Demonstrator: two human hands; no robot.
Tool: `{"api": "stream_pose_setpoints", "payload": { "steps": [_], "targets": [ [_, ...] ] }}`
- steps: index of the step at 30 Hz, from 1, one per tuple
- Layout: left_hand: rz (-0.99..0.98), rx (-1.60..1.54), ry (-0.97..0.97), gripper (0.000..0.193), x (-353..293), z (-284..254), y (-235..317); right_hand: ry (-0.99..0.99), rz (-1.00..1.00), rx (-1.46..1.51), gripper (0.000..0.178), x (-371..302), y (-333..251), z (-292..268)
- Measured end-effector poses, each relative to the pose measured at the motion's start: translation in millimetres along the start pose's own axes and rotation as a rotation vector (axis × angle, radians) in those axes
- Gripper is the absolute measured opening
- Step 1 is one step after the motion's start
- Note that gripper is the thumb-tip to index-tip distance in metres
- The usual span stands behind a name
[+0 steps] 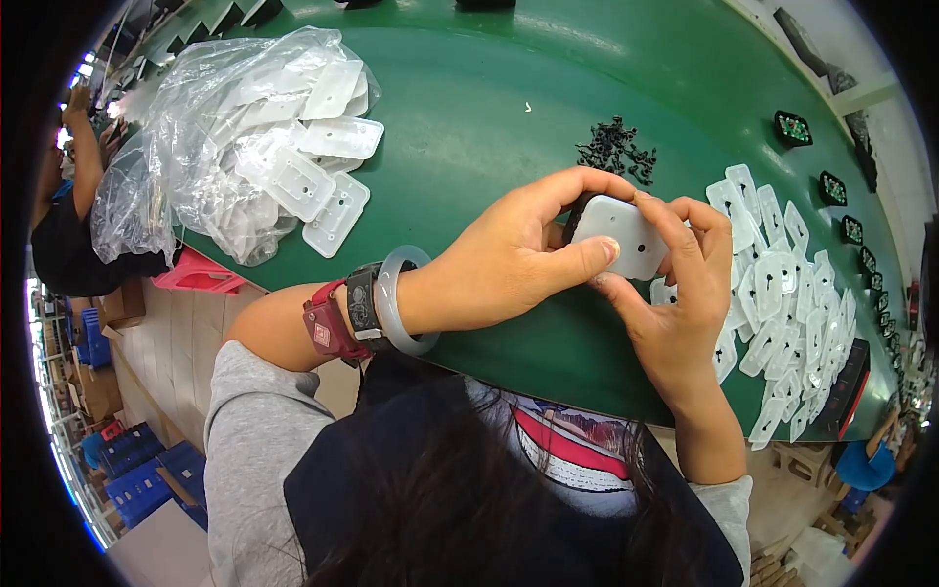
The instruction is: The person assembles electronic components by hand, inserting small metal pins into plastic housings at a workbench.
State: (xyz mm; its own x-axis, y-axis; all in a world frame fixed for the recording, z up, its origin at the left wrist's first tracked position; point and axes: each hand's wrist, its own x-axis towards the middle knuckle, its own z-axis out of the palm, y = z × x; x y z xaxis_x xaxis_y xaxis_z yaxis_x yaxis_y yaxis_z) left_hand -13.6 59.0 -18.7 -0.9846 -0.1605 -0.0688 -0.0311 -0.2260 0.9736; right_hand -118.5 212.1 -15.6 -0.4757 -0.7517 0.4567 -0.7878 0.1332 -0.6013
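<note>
Between both hands, over the near part of the table, is a white rounded plastic plate (626,227) with small holes, one of them dark. My left hand (518,240) grips its left side, thumb on the face and fingers curled over the top edge. Something black shows at the plate's upper left edge, mostly hidden by those fingers. My right hand (680,269) pinches the right side, with the thumb at the lower edge. Just beyond the hands lies a heap of small black parts (616,149).
Similar plates with black pieces in them (773,279) are piled at the right. A clear plastic bag (161,171) spills white plates (337,137) at the left. Black cases (793,128) line the far right of the green table (460,127). Another person's arm (86,157) is far left.
</note>
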Motion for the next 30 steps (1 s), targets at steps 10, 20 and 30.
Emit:
{"api": "stream_pose_setpoints", "payload": {
  "steps": [10,20,30],
  "targets": [
    [0.023,0.024,0.009,0.041,-1,0,0,0.019,0.032,0.015,0.056,-2,0,4],
    [0.036,0.005,0.012,0.039,-3,-2,4,-0.068,0.177,0.282,0.06,1,-1,0],
    [0.228,-0.031,0.065,0.038,-1,2,-2,-0.229,0.64,0.94,0.052,5,-3,-8]
  ]
}}
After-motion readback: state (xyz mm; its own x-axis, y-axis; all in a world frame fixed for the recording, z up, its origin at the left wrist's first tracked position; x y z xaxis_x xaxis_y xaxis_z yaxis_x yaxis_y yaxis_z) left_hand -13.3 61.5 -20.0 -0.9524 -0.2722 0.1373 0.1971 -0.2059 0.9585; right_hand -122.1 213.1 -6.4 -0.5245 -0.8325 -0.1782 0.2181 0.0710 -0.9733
